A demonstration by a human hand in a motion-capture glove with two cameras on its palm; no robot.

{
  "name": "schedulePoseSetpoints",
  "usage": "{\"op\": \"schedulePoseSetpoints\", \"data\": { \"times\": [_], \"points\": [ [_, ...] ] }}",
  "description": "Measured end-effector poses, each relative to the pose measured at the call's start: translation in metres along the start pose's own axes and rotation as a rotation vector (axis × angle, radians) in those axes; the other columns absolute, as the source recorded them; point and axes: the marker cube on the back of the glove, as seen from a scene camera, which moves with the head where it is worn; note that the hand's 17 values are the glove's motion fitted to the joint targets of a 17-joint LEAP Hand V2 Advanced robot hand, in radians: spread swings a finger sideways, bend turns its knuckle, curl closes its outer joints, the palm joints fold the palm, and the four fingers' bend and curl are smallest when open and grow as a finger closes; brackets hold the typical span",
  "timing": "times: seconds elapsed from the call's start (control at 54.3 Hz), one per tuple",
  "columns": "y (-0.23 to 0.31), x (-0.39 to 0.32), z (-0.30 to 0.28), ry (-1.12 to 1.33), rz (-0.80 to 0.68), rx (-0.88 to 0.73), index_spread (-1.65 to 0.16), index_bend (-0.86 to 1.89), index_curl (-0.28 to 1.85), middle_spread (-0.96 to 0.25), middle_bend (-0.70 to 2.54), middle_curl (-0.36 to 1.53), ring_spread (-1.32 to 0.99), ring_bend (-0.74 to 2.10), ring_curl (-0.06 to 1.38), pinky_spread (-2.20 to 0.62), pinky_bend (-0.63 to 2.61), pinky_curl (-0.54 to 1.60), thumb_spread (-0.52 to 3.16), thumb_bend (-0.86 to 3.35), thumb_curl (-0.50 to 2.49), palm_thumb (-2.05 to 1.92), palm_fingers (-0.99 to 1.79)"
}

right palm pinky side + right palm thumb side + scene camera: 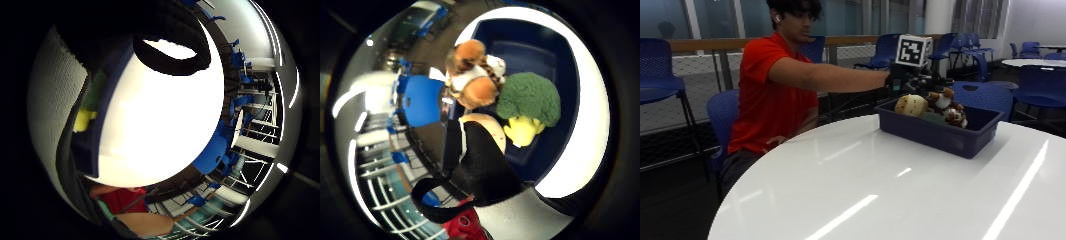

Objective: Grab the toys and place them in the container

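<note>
I see my gloved right hand [906,80] over the blue container [939,132], right of centre. It pinches the tiger toy [947,111] beside the broccoli toy [529,97]

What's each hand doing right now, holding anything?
Right hand: over the blue container, gripping the tiger toy.
Left hand: not visible, cannot tell.

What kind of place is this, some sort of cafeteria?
Probably a cafeteria or common seating area in a public building. Round white tables stand among rows of matching blue chairs, with a railing and large windows behind the seated person.
</note>
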Motion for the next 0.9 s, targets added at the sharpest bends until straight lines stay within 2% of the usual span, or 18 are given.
{"op": "schedulePoseSetpoints", "data": {
  "times": [0.147, 0.461, 0.719, 0.903],
  "points": [
    [0.031, 0.027, 0.028, -0.075, 0.028, -0.018, -0.31, 0.14, 0.25, -0.03, 0.08, 0.20, 0.08, 0.18, 0.31, 0.07, 1.11, 0.35, 1.13, -0.09, 0.27, -0.13, -0.26],
    [0.098, 0.089, 0.041, -0.145, 0.126, 0.019, -0.31, 0.14, 0.25, -0.04, 0.10, 0.17, 0.08, 0.17, 0.29, 0.08, 1.03, 0.32, 1.13, -0.09, 0.19, -0.13, -0.25],
    [0.163, 0.105, 0.081, -0.198, 0.135, -0.010, -0.31, 0.14, 0.26, -0.04, 0.10, 0.16, 0.08, 0.17, 0.27, 0.08, 0.98, 0.31, 1.15, -0.08, 0.15, -0.12, -0.24],
    [0.185, 0.110, 0.105, -0.182, 0.142, -0.025, -0.31, 0.15, 0.26, -0.04, 0.10, 0.16, 0.07, 0.16, 0.26, 0.08, 0.95, 0.31, 1.17, -0.08, 0.13, -0.12, -0.23]
  ]
}}
